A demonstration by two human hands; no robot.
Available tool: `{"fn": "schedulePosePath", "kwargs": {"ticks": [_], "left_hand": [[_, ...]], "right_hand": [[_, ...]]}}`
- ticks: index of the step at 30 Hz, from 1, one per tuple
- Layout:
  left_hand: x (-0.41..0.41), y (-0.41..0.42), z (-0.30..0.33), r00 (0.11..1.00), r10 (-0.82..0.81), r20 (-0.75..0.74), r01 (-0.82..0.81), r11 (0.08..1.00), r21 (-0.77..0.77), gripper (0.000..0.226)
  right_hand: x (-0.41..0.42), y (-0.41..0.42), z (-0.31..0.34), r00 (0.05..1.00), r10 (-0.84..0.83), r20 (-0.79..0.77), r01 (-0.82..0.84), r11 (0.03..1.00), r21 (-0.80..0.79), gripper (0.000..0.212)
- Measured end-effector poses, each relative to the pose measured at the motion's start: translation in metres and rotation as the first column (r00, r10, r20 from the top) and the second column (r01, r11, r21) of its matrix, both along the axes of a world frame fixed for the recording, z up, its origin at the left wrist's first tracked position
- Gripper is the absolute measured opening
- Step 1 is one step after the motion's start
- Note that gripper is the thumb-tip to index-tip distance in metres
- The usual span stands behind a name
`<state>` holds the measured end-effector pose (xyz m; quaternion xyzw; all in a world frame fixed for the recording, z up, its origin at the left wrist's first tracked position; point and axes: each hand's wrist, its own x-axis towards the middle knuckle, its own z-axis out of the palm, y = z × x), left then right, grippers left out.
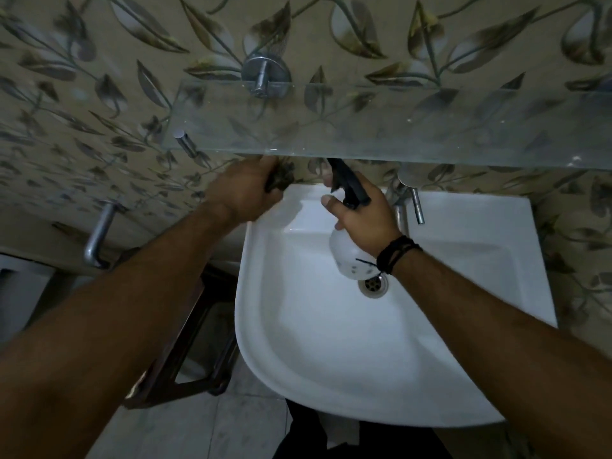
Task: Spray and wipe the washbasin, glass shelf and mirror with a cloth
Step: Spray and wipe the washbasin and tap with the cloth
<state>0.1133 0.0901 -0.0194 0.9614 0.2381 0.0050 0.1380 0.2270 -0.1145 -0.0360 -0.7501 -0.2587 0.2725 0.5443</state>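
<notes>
The right hand (366,220) is wrapped tight around the neck of a spray bottle (347,256), its white rounded plastic body hanging over the bowl and its black trigger head pointing toward 11 o'clock, up under the shelf; dark cord bands (395,253) circle that wrist. The left hand (243,193) clutches a dark, crumpled cloth (281,177) at 12 o'clock of the basin's left corner, just below the shelf edge. The washbasin (298,342) is smooth glossy white ceramic, squared at the back and curved at the front; a round metal drain (374,284) sits partly behind the bottle. The glass shelf (430,127) is a clear flat slab on chrome pegs; leaf-patterned tiles (82,94) cover the wall.
</notes>
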Motion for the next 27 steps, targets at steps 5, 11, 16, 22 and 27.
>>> {"fn": "schedulePosePath", "kwargs": {"ticks": [5,11,16,22,27], "left_hand": [[-0.014,-0.016,-0.026,0.989,0.001,-0.15,0.02,0.989,0.143,0.052],[-0.032,-0.038,-0.082,0.978,0.05,-0.202,-0.038,0.997,0.066,0.053],[-0.03,-0.03,-0.103,0.957,0.057,-0.284,-0.048,0.998,0.039,0.063],[-0.01,-0.065,-0.106,0.976,0.049,-0.213,-0.043,0.999,0.033,0.066],[0.017,-0.082,-0.11,0.985,-0.076,-0.156,0.074,0.997,-0.019,0.064]], "right_hand": [[-0.018,-0.014,-0.025,0.967,-0.049,-0.249,0.014,0.99,-0.142,0.032],[-0.029,-0.016,-0.031,0.957,-0.039,-0.288,-0.036,0.968,-0.25,0.027],[-0.023,-0.014,-0.029,0.952,-0.071,-0.297,-0.013,0.963,-0.27,0.051],[-0.025,-0.037,-0.029,0.948,-0.139,-0.288,0.061,0.963,-0.262,0.05],[-0.035,-0.046,-0.024,0.958,-0.159,-0.237,0.089,0.956,-0.279,0.014]]}}
